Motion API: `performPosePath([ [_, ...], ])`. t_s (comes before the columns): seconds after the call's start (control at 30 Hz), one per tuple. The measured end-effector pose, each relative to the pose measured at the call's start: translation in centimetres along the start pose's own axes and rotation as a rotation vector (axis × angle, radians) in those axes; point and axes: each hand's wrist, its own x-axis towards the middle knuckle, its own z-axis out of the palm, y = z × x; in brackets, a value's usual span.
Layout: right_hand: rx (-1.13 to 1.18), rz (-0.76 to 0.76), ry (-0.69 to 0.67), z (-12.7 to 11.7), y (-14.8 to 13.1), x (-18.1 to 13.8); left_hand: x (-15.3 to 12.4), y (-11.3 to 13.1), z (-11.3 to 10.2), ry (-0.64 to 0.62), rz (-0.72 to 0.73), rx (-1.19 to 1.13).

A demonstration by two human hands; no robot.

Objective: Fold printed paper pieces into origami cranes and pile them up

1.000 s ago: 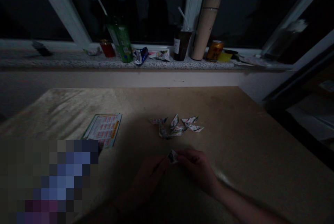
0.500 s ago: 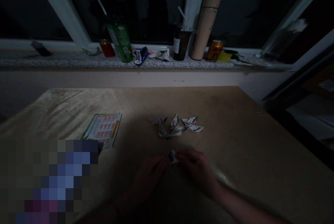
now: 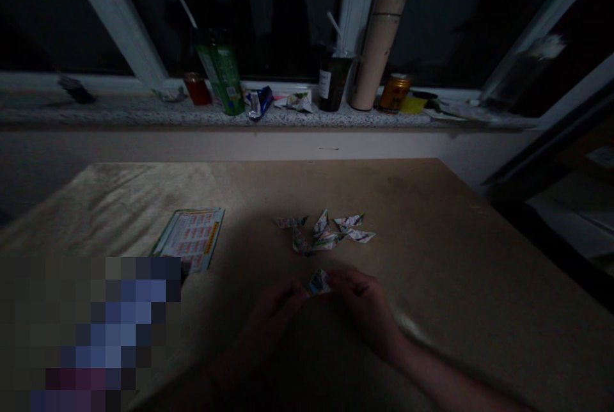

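Note:
A small folded piece of printed paper (image 3: 318,282) is between my two hands, low over the table. My right hand (image 3: 362,300) pinches its right side, thumb and fingers closed. At the paper's lower left corner, the fingertips of my left hand (image 3: 281,306) are pressed together on it. Dim light hides the finer creases and part of the fingers. Just beyond my hands lies a loose cluster of several folded, pointed paper pieces (image 3: 326,240), printed in the same way.
A stack of printed sheets (image 3: 199,239) lies on the brown table (image 3: 407,207) to the left. Along the granite windowsill (image 3: 283,119) stand a green bottle (image 3: 225,76), a dark cup with a straw (image 3: 332,82), a tall pinkish flask (image 3: 378,50) and an orange can (image 3: 396,93).
My left fingers have drawn slightly left and down along the paper, so more of it shows. The paper now looks more spread. The cluster beyond has not moved.

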Motion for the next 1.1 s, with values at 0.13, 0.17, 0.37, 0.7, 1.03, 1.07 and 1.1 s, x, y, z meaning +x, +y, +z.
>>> performPosePath([
  [0.13,0.019,0.013,0.008,0.0,0.0,0.0,-0.2,-0.5,0.1,0.019,0.028,0.029],
  [0.17,0.022,0.01,0.004,0.0,0.1,0.0,-0.2,-0.7,0.1,0.017,0.041,0.027],
  [0.37,0.037,0.017,-0.04,0.0,0.3,-0.2,-0.2,-0.9,0.2,-0.04,0.041,0.042],
  [0.7,-0.01,-0.035,-0.051,0.3,0.4,-0.3,0.2,-0.1,0.4,-0.148,0.115,0.004],
  [1.03,-0.045,-0.063,-0.068,0.3,0.3,-0.5,0.1,0.1,0.5,-0.179,0.056,-0.023],
  [1.07,-0.052,-0.064,-0.072,0.4,0.3,-0.5,0.2,0.2,0.4,-0.186,0.06,-0.017],
  [1.1,-0.059,-0.064,-0.075,0.4,0.3,-0.5,0.2,0.1,0.4,-0.185,0.066,-0.011],
])
